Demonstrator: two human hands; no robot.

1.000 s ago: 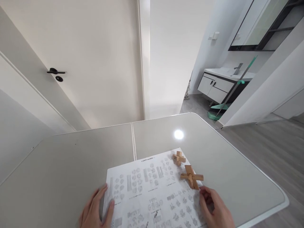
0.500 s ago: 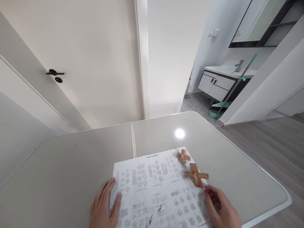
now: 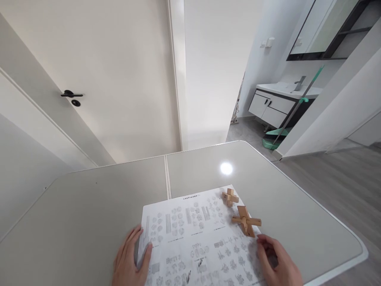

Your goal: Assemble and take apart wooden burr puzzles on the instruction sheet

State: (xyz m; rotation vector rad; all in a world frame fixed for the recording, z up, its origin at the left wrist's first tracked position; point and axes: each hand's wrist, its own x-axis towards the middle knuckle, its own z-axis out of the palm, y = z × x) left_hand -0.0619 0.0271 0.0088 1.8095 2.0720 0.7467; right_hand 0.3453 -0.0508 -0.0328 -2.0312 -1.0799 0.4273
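Your left hand (image 3: 131, 260) lies at the left edge of the printed sheet (image 3: 180, 251), thumb well apart from the fingers, thumb tip over the paper. Grip: spread, flat, closed around nothing. Your right hand (image 3: 278, 260) is at the sheet's right edge, fingers curled, thumb and forefinger tips nearly together. Whether they pinch the paper's edge cannot be told from this view.

Two wooden crosses sit along the right side of the sheet. The larger cross (image 3: 244, 222) has a flat, wide piece and a narrower bar through it; its lower end is just beside your right fingertips, contact unclear. The smaller cross (image 3: 230, 197), made of stubby blocks with a dark mark on one end, is near the sheet's upper right corner, just beyond the larger one.

The sheet carries rows of small grey drawings and lies on the pale table (image 3: 104, 214), across the line of the seam (image 3: 167, 174). A bright glare spot (image 3: 226, 168) shows on the tabletop beyond the smaller cross.
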